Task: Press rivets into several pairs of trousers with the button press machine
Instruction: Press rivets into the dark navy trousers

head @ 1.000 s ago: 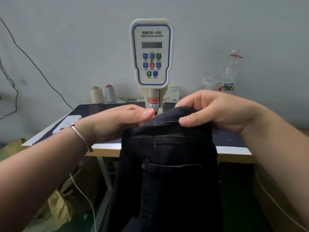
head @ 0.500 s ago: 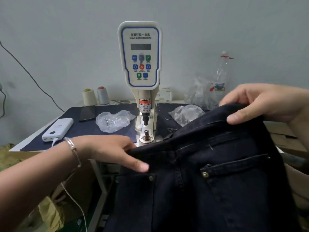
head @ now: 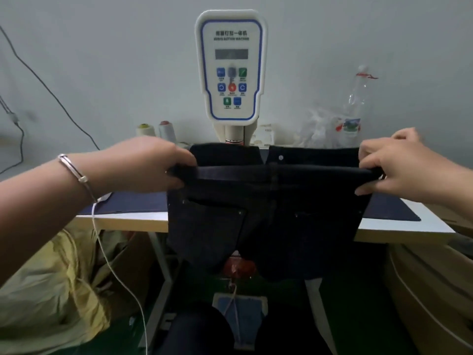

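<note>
- Head view is filled across the middle by a pair of dark navy denim trousers (head: pixel 268 226), held up by the waistband; they hide the lower part of the white button press machine with its blue-edged control panel (head: pixel 231 67), so its die and base cannot be seen.
- Those trousers hang in front of the table edge, back side toward us, waistband pulled flat and level between the two hands; the legs drop below the tabletop and merge with the dark space underneath, where their ends are hard to make out.
- Two back pockets show faintly, with small metal rivets at their corners, and a pale round button (head: pixel 280 157) sits on the inner waistband on the far side.
- Left hand (head: pixel 151 167) grips the left end of the waistband, fingers curled over the cloth; a thin silver bangle (head: pixel 74 172) rings the wrist.
- Right hand (head: pixel 394 167) pinches the right end, thumb under and fingers on top.
- White rectangular table with a navy cloth mat (head: pixel 394 213) stands against a plain pale grey wall (head: pixel 102 60), with a black cable hanging down it at the left.
- Clear plastic bottle with a red cap ring (head: pixel 354 116) stands at the back right beside crumpled clear bags, blurred.
- Two thread cones, one yellow-topped (head: pixel 145 129) and one red-topped (head: pixel 167 128), stand at the back left.
- Thin white cable (head: pixel 115 272) trails off the table's left edge toward the floor.
- Yellowish cloth (head: pixel 46 290) is heaped low at the left; something red and a blue-grey pedal-like object under the table are too dim to identify.
</note>
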`<move>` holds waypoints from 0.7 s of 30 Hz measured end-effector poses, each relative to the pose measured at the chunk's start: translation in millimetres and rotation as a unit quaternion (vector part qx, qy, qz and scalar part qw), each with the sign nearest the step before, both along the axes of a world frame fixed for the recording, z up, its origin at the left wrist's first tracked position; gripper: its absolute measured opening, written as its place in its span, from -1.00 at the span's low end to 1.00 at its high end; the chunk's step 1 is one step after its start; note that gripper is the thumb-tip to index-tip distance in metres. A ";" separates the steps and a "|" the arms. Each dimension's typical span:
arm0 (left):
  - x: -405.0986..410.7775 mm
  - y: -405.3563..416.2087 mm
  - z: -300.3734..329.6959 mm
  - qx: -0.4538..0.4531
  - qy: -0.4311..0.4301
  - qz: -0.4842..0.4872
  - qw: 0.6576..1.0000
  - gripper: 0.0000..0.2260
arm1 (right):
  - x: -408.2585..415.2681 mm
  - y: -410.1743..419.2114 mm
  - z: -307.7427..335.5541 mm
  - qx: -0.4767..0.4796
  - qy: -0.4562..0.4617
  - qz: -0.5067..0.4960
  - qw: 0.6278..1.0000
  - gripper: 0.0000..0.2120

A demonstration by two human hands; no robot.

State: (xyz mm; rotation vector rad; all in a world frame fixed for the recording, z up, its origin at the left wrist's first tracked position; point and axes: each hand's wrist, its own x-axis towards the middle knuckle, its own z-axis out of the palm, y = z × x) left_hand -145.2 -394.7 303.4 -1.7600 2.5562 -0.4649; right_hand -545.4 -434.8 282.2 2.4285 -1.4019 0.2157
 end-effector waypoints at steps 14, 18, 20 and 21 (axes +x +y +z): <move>22.3 8.3 2.3 0.019 0.183 -0.060 0.981 -0.68 | -12.9 7.0 22.6 0.048 -0.245 0.120 0.961 -0.69; 29.8 2.1 -7.4 0.143 0.428 -0.149 0.880 -0.61 | -28.1 28.8 23.0 0.146 -0.334 0.022 0.931 -0.59; 23.3 -11.0 -21.8 0.115 0.423 -0.192 0.878 -0.57 | -36.0 51.4 14.3 0.226 -0.376 -0.024 0.898 -0.65; 16.7 -19.7 -30.1 0.114 0.425 -0.206 0.874 -0.53 | -40.9 67.6 10.5 0.235 -0.396 -0.049 0.886 -0.67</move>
